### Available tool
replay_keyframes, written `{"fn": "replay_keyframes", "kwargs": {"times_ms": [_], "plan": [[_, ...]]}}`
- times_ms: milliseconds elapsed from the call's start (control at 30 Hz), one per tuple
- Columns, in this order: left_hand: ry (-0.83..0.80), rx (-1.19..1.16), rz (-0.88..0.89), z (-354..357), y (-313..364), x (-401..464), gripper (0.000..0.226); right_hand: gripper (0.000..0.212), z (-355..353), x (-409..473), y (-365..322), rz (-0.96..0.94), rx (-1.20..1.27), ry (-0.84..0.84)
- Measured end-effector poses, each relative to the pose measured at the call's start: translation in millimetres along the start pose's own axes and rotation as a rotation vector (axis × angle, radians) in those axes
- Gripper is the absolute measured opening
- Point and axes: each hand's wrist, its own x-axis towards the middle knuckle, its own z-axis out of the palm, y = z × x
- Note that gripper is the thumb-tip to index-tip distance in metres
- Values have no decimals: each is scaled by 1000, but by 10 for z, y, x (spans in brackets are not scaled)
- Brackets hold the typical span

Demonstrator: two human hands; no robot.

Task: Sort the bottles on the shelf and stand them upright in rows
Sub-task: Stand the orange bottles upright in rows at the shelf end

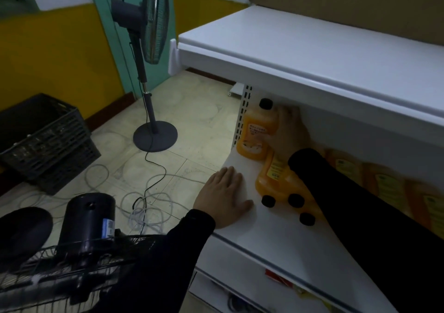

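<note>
We find one orange bottle (258, 130) upright at the shelf's (283, 236) far left corner, gripped by our right hand (289, 135); others (278, 180) lie flat just beside it. Our left hand (224, 196) rests flat, fingers spread, on the shelf edge. Recommended: seat it squarely against the back before letting go

1. One orange bottle (258, 130) stands upright with a black cap at the far left end of the shelf (283, 236).
2. Three orange bottles (276, 180) lie on their sides just at 5 o'clock of it, three black caps (296, 200) showing; further blurred orange bottles (384, 183) lie toward 3 o'clock, number unclear.
3. Two hands: left hand (224, 197), right hand (289, 136).
4. Two fans: standing fan (153, 24), fan lying at 7 o'clock (89, 224).
5. One black crate (48, 144).
</note>
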Motion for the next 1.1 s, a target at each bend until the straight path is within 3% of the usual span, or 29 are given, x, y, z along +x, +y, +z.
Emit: {"fn": "replay_keyframes", "kwargs": {"times_ms": [133,233,300,400,500,567,667,767,867,967,1100], "plan": [[-3,5,8,2,-5,-3,94,63,-216,-235,243,-64,171,-20],[-29,-16,-4,-10,3,10,92,65,-335,-618,571,-71,139,-50],[-65,-31,-16,-43,20,6,90,77,-347,-876,705,-107,60,-145],[-107,-58,-6,-191,57,21,76,95,-272,-1110,767,-188,-265,-313],[-194,-103,7,-465,123,91,45,93,-256,-1156,741,-209,-409,-293],[-181,-142,17,-599,200,120,45,88,-321,-1170,727,-221,-401,-319],[-33,-304,74,-723,389,100,51,76,-538,-1221,758,-294,-213,-284],[84,-613,153,-786,636,109,49,65,-788,-1203,774,-311,106,-110],[49,-780,177,-815,809,168,66,48,-963,-1120,704,-156,395,-47],[-59,-925,154,-813,828,152,65,39,-993,-1058,635,-110,580,-52],[-39,-1100,66,-725,687,81,55,54,-956,-1016,477,-130,614,-142]]}}
